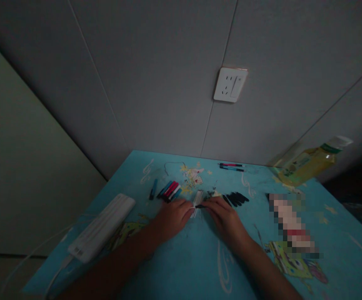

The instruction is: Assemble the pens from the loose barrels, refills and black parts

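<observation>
My left hand (175, 214) and my right hand (224, 214) meet near the middle of the table, fingertips almost touching. A thin white stick (192, 207) is pinched in my left fingers. My right fingers close on a slim black piece (199, 206), whose end meets the white stick; whether they are joined I cannot tell. Several white sticks (198, 195) lie side by side just beneath and beyond the fingertips. Past my left hand is a cluster of blue, red and white markers (170, 189), with one blue-and-black marker (153, 189) apart. Several black pieces (237, 198) lie beyond my right hand.
A white power strip (102, 227) with a cable lies on the left of the blue patterned table (196, 266). Two pens (231, 167) rest near the wall. A bottle of yellow liquid (309, 166) stands at the far right, near a pixelated object (292, 225). A wall socket (230, 85) is above.
</observation>
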Tool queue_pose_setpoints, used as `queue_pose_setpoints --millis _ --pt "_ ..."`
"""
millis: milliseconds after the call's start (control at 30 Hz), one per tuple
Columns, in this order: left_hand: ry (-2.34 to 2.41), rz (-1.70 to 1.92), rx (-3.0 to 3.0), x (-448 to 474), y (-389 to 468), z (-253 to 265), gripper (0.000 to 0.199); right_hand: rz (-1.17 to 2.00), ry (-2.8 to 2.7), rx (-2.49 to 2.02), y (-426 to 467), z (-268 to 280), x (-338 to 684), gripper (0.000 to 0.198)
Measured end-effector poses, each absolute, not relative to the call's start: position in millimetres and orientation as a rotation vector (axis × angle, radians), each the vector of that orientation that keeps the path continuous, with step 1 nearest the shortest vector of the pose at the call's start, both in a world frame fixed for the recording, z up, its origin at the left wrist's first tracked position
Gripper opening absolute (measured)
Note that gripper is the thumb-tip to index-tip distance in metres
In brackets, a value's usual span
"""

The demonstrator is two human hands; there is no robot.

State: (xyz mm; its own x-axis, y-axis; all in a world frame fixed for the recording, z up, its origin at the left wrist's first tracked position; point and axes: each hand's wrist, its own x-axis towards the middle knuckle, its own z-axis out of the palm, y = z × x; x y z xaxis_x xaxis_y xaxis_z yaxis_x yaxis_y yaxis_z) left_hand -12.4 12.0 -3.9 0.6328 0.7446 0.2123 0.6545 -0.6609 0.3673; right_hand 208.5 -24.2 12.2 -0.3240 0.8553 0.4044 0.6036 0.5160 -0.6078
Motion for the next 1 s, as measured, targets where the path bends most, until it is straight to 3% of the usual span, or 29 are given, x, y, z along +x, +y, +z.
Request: queue_pose_setpoints --millis 167,433,633,800,933,1000 --pt "1.042 0.569 2.587 -11.1 5.5 -5.1 0.034 0.559 -2.058 -1.084 -26.4 13.3 204.7 0.029" --pt "0.929 0.571 2.669 -10.8 10.7 -18.0 0.025 0.549 -2.051 -1.085 -26.8 12.9 205.7 0.021" --pt "0.897 0.745 2.683 -14.8 17.1 -30.0 0.037 0.436 -2.044 -1.262 -28.8 10.3 206.7 0.020" --pt "0.851 0.675 2.763 -15.2 14.7 -15.2 0.024 0.455 -2.055 -1.481 -30.0 12.9 206.8 0.041" --pt "0.939 0.671 2.763 -15.7 18.4 -7.7 0.025 0.506 -1.988 -1.379 -27.9 16.9 207.1 0.024" --pt "0.964 0.687 2.746 -16.4 19.6 -6.0 0.026 0.537 -1.974 -1.287 -26.6 17.3 206.8 0.026"
